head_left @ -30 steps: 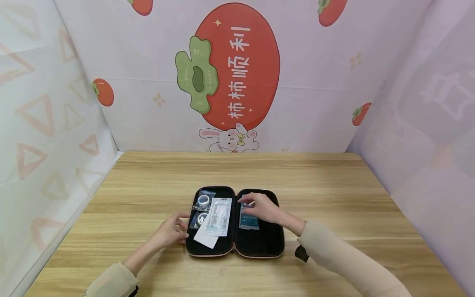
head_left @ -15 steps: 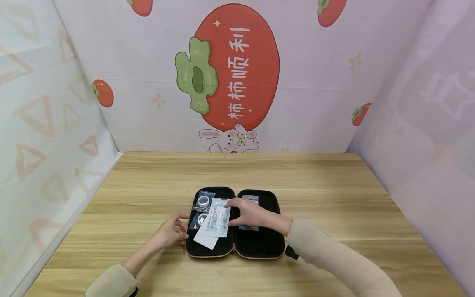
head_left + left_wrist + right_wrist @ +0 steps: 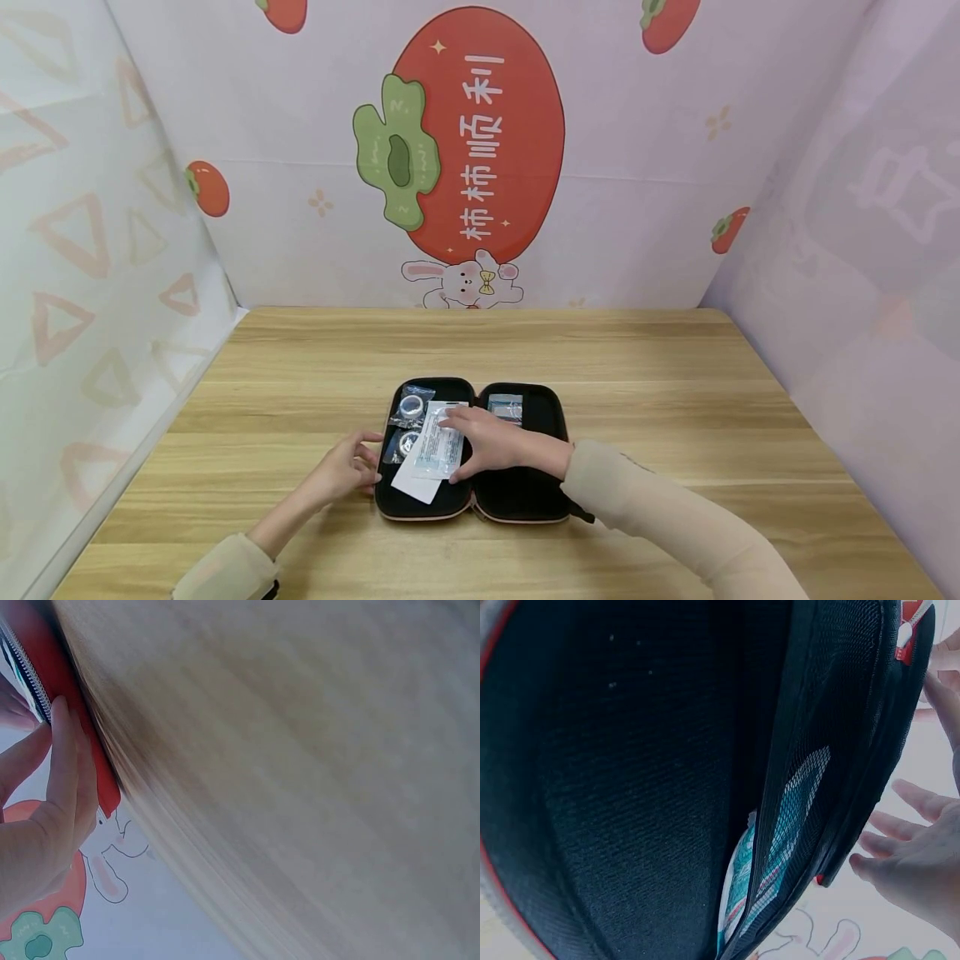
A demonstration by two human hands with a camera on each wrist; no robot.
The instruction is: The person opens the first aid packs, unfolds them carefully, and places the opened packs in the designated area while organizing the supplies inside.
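Case is lying unclosed on the surface, pouches already filling part of both halves, left hand resting loosely against its edge, right hand reaching over the left-half white packet, fingers spread, gripping nothing.

Teal packet partly behind right hand, print on white packet illegible

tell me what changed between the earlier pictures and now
The right hand moved left, from above the blue packet to the white packet in the other half of the open case. The left hand stayed at the case's edge; case and packets stayed put.
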